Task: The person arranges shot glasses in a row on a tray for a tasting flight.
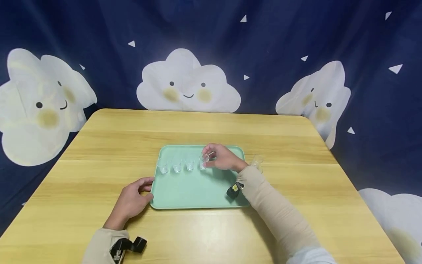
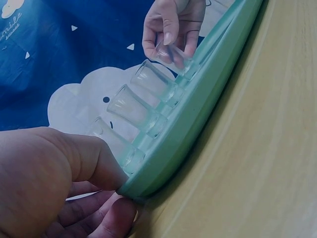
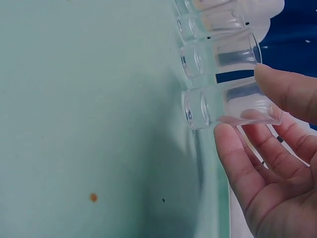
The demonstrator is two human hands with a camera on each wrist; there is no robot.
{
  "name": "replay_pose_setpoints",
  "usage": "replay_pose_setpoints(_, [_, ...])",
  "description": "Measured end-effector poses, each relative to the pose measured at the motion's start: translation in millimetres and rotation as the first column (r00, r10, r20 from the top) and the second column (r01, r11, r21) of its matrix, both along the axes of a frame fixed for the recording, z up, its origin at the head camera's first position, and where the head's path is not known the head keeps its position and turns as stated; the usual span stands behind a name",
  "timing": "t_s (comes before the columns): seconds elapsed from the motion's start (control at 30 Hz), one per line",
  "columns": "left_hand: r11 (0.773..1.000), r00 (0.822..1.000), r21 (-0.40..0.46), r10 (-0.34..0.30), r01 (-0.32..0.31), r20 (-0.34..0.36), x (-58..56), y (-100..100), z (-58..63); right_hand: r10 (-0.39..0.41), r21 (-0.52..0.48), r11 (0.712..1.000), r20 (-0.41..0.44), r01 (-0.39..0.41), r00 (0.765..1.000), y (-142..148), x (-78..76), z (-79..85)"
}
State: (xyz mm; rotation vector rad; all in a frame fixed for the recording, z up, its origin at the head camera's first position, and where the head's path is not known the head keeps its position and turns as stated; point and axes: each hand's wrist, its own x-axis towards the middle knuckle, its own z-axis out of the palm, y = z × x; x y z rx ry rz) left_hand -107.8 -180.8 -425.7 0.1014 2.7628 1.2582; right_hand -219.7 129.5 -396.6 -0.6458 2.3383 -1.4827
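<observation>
Tray [image 1: 194, 190] was mint green; cups [image 1: 189, 164] on it were clear. Table [image 1: 230, 234] under tray was yellow wood-grain. Curtain [image 1: 211, 29] behind tray was navy, patterned with white clouds [image 1: 188, 77], triangles [image 1: 243, 19].

In the left wrist view we see white lettering [image 2: 11, 26] on the dark blue cloth [image 2: 59, 54], below a small white cloud [image 2: 11, 7] near the upper left corner. It slants upward, and we make out "mile", with what comes before it unclear at the view's edge. Beneath it we see a second, smaller line, too blurred to read.
</observation>
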Motion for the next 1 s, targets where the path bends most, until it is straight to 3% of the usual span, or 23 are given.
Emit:
replay_pose_setpoints(0.67, [1.0, 1.0, 0.003, 0.001, -0.001, 0.0, -0.6, -0.6, -2.5, 0.02, 0.057, 0.998, 0.027, -0.022, 0.999, 3.3, 0.3, 2.3])
replay_pose_setpoints(1.0, [1.0, 1.0, -0.005, -0.001, 0.001, -0.001, -1.0, -0.8, -3.4, 0.019, -0.043, 0.999, 0.041, -0.018, 0.999, 31.3, 4.2, 17.7])
